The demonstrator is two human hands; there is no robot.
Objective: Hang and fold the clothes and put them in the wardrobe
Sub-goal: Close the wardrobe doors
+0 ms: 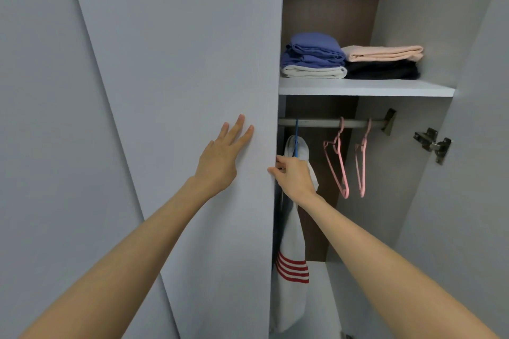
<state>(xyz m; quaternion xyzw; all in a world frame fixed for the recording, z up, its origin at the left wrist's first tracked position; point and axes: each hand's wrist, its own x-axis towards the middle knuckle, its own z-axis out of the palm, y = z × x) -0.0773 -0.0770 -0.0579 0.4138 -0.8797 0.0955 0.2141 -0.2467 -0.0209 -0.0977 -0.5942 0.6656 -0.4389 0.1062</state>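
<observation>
Head view: left hand (220, 158) lies flat, fingers spread, on the grey wardrobe door (179, 91); right hand (293, 175) pinches that door's right edge. Just behind, the white red-striped garment (292, 250) hangs from the rail (325, 122); open room lies right, beside two pink hangers (337, 165).

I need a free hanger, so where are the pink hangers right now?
The two pink hangers hang empty on the rail under the shelf, right of the striped white garment by the right hand.

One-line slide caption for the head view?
Left hand flat on wardrobe door, right hand gripping its edge beside a hung white garment.
</observation>
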